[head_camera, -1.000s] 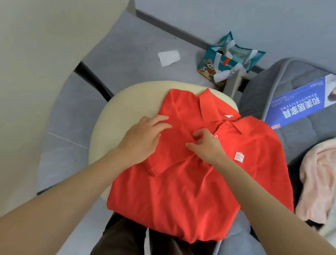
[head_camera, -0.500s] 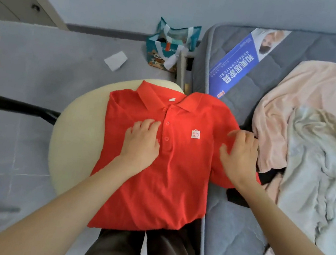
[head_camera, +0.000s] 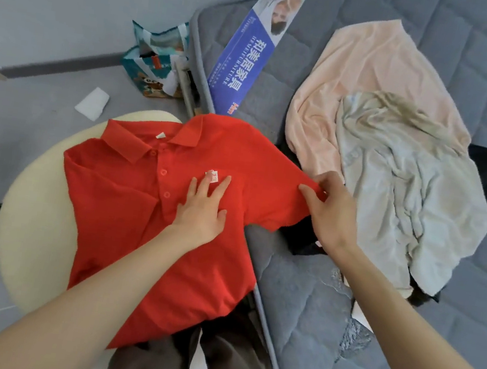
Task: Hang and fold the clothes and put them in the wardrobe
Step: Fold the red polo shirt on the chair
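Head view: red polo shirt (head_camera: 113, 213) front and centre, lying face up with its collar (head_camera: 135, 144) at the far end. It is spread across a cream round seat (head_camera: 34, 217) on the left and spills over the near edge of a grey quilted mattress (head_camera: 308, 334) on the right. The hem hangs down over the person's dark trousers (head_camera: 210, 367) at the near edge. On the left side, the sleeve lies folded in over the front.

Left hand (head_camera: 202, 210) is flat on the chest of the shirt, fingers straight and spread, pressing down. Its fingertips reach a small white logo patch (head_camera: 212, 176). 3 buttons run down the placket just left of that hand.

Right hand (head_camera: 331, 209) is out at the right sleeve, thumb and fingers curled onto the sleeve's edge and pinching the fabric. That sleeve is stretched out over the mattress.

Further right on the mattress, a pink garment (head_camera: 360, 75) lies loose, and a crumpled pale grey-green garment (head_camera: 407, 188) sits on top of it. Something black (head_camera: 482, 164) shows beneath both. A blue printed label (head_camera: 247, 59) lies along the mattress's far left corner. On the floor beyond, a teal bag (head_camera: 154, 56) stands by the wall, and a white scrap of paper (head_camera: 92, 101) lies just left of it.
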`<move>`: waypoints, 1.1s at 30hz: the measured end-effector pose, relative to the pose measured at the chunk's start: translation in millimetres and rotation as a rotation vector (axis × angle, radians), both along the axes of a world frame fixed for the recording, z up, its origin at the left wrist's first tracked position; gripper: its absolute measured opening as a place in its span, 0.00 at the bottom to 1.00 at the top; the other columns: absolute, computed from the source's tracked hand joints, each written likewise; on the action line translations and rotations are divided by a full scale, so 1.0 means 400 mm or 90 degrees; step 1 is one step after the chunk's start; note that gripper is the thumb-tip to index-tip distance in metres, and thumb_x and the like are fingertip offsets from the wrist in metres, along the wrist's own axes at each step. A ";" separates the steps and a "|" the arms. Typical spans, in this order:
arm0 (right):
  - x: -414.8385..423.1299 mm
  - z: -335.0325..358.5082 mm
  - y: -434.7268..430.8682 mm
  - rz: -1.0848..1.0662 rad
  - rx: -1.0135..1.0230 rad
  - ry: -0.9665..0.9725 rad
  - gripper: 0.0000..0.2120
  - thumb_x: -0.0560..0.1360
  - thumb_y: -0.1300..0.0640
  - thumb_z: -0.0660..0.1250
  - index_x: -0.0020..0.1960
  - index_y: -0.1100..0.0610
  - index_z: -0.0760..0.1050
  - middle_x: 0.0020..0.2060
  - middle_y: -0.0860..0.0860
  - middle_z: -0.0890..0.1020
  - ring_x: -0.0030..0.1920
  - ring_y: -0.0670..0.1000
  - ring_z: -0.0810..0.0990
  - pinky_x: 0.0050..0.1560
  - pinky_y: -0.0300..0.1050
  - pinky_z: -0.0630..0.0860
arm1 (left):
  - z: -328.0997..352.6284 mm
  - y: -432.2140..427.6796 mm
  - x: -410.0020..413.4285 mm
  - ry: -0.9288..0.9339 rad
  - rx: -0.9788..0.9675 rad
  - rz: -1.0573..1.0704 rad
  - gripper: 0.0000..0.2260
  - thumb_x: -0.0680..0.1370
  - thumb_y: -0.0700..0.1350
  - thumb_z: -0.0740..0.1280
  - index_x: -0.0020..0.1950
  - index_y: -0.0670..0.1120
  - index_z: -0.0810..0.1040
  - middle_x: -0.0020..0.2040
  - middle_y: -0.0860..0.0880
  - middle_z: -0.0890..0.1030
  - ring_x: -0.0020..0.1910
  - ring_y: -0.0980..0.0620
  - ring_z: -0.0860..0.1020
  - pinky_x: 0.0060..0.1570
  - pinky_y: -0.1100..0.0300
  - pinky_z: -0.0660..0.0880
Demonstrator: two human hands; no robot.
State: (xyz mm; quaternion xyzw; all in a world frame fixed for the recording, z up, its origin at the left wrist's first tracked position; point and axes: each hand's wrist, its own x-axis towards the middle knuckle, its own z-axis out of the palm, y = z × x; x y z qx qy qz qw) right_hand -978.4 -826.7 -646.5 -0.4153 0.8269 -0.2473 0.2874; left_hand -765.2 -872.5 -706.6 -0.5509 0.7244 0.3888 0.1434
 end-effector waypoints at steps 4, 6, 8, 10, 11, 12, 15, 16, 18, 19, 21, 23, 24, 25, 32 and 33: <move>-0.065 0.056 -0.063 -0.086 -0.121 0.018 0.06 0.75 0.50 0.69 0.44 0.51 0.74 0.33 0.41 0.76 0.36 0.35 0.74 0.37 0.27 0.67 | -0.017 -0.013 -0.010 0.013 -0.011 0.053 0.34 0.79 0.48 0.61 0.77 0.59 0.43 0.79 0.47 0.42 0.76 0.39 0.41 0.73 0.43 0.52; -0.082 0.052 -0.080 -0.102 -0.122 0.036 0.07 0.74 0.50 0.69 0.44 0.51 0.75 0.33 0.40 0.75 0.37 0.34 0.73 0.39 0.26 0.67 | -0.028 -0.020 -0.017 0.006 -0.019 0.066 0.35 0.79 0.49 0.62 0.77 0.58 0.41 0.78 0.45 0.42 0.76 0.39 0.41 0.73 0.45 0.49; -0.080 0.018 -0.075 -0.112 -0.048 -0.013 0.09 0.73 0.49 0.71 0.45 0.54 0.76 0.37 0.41 0.76 0.39 0.37 0.74 0.41 0.28 0.69 | -0.036 -0.026 -0.028 -0.008 -0.005 0.070 0.35 0.79 0.50 0.61 0.77 0.58 0.39 0.78 0.44 0.43 0.76 0.39 0.39 0.73 0.42 0.49; -0.067 -0.022 -0.056 -0.125 0.035 -0.072 0.15 0.71 0.45 0.72 0.46 0.56 0.77 0.40 0.47 0.79 0.40 0.41 0.75 0.41 0.29 0.70 | -0.042 -0.029 -0.039 -0.011 0.013 0.067 0.34 0.80 0.50 0.59 0.77 0.59 0.39 0.78 0.44 0.43 0.76 0.40 0.39 0.73 0.38 0.49; -0.061 -0.040 -0.043 -0.119 0.056 -0.079 0.17 0.70 0.43 0.73 0.46 0.57 0.77 0.41 0.49 0.80 0.42 0.45 0.77 0.44 0.34 0.72 | -0.044 -0.030 -0.043 -0.009 0.018 0.059 0.34 0.80 0.50 0.59 0.77 0.59 0.39 0.78 0.44 0.43 0.76 0.40 0.39 0.72 0.37 0.49; -0.053 -0.054 -0.031 -0.101 0.070 -0.074 0.19 0.69 0.41 0.73 0.45 0.57 0.77 0.41 0.50 0.80 0.42 0.48 0.78 0.45 0.40 0.73 | -0.044 -0.030 -0.046 -0.005 0.023 0.053 0.33 0.80 0.49 0.59 0.77 0.60 0.40 0.79 0.45 0.43 0.76 0.40 0.39 0.72 0.36 0.49; -0.031 -0.073 -0.003 -0.055 0.061 -0.039 0.17 0.69 0.42 0.72 0.42 0.56 0.75 0.44 0.52 0.78 0.47 0.52 0.76 0.48 0.46 0.73 | -0.041 -0.035 -0.049 0.008 0.036 0.035 0.30 0.81 0.48 0.57 0.78 0.59 0.44 0.79 0.44 0.45 0.77 0.41 0.40 0.73 0.37 0.48; -0.025 -0.068 -0.002 -0.055 0.033 -0.015 0.14 0.71 0.45 0.71 0.42 0.54 0.74 0.45 0.52 0.77 0.49 0.53 0.75 0.50 0.43 0.71 | -0.036 -0.038 -0.048 0.016 0.033 0.034 0.30 0.81 0.47 0.57 0.78 0.57 0.45 0.78 0.44 0.47 0.77 0.42 0.42 0.74 0.40 0.46; -0.014 -0.040 -0.015 -0.069 -0.045 -0.004 0.09 0.72 0.48 0.70 0.40 0.52 0.73 0.42 0.48 0.77 0.47 0.49 0.75 0.47 0.38 0.68 | -0.023 -0.045 -0.042 0.049 0.009 0.049 0.29 0.81 0.45 0.58 0.78 0.54 0.48 0.78 0.42 0.52 0.77 0.44 0.46 0.75 0.47 0.44; -0.005 -0.019 -0.027 -0.068 -0.083 -0.020 0.09 0.73 0.49 0.69 0.39 0.51 0.72 0.38 0.45 0.77 0.43 0.46 0.75 0.43 0.37 0.68 | -0.015 -0.049 -0.035 0.075 -0.003 0.069 0.28 0.80 0.43 0.59 0.78 0.53 0.51 0.77 0.42 0.54 0.77 0.44 0.50 0.75 0.50 0.46; 0.016 0.026 -0.056 -0.030 -0.116 -0.012 0.09 0.73 0.50 0.69 0.38 0.50 0.71 0.32 0.43 0.77 0.36 0.43 0.75 0.38 0.36 0.70 | -0.001 -0.056 -0.014 0.128 -0.011 0.120 0.28 0.80 0.42 0.60 0.78 0.53 0.55 0.77 0.45 0.57 0.76 0.47 0.57 0.73 0.53 0.54; 0.043 0.062 -0.091 0.016 -0.092 -0.040 0.10 0.75 0.51 0.68 0.39 0.52 0.69 0.29 0.44 0.75 0.30 0.45 0.75 0.33 0.38 0.71 | 0.010 -0.061 0.011 0.164 -0.018 0.144 0.27 0.79 0.40 0.60 0.77 0.53 0.58 0.76 0.47 0.60 0.74 0.49 0.60 0.72 0.54 0.58; 0.063 0.075 -0.110 0.026 -0.059 -0.100 0.11 0.77 0.52 0.67 0.40 0.54 0.68 0.27 0.46 0.75 0.27 0.48 0.77 0.28 0.40 0.72 | 0.015 -0.063 0.025 0.178 -0.029 0.153 0.26 0.79 0.39 0.60 0.76 0.52 0.59 0.75 0.47 0.61 0.74 0.49 0.61 0.72 0.55 0.59; 0.088 0.084 -0.131 0.026 -0.020 -0.189 0.11 0.78 0.53 0.66 0.41 0.55 0.66 0.25 0.48 0.75 0.24 0.51 0.78 0.24 0.40 0.72 | 0.020 -0.065 0.039 0.192 -0.046 0.166 0.26 0.79 0.38 0.61 0.76 0.50 0.61 0.74 0.47 0.63 0.73 0.50 0.62 0.72 0.57 0.59; 0.232 0.022 -0.225 0.134 0.265 -0.415 0.11 0.82 0.58 0.57 0.63 0.58 0.71 0.54 0.54 0.82 0.39 0.46 0.76 0.43 0.38 0.73 | 0.036 -0.064 0.166 0.186 -0.183 0.341 0.17 0.76 0.33 0.59 0.63 0.43 0.75 0.58 0.44 0.76 0.57 0.46 0.75 0.54 0.64 0.66; 0.233 0.006 -0.221 0.162 0.238 -0.309 0.11 0.81 0.61 0.58 0.61 0.58 0.73 0.54 0.55 0.82 0.39 0.46 0.76 0.43 0.38 0.72 | 0.034 -0.058 0.189 0.175 -0.179 0.346 0.18 0.76 0.33 0.58 0.64 0.44 0.74 0.59 0.45 0.76 0.58 0.48 0.75 0.56 0.63 0.67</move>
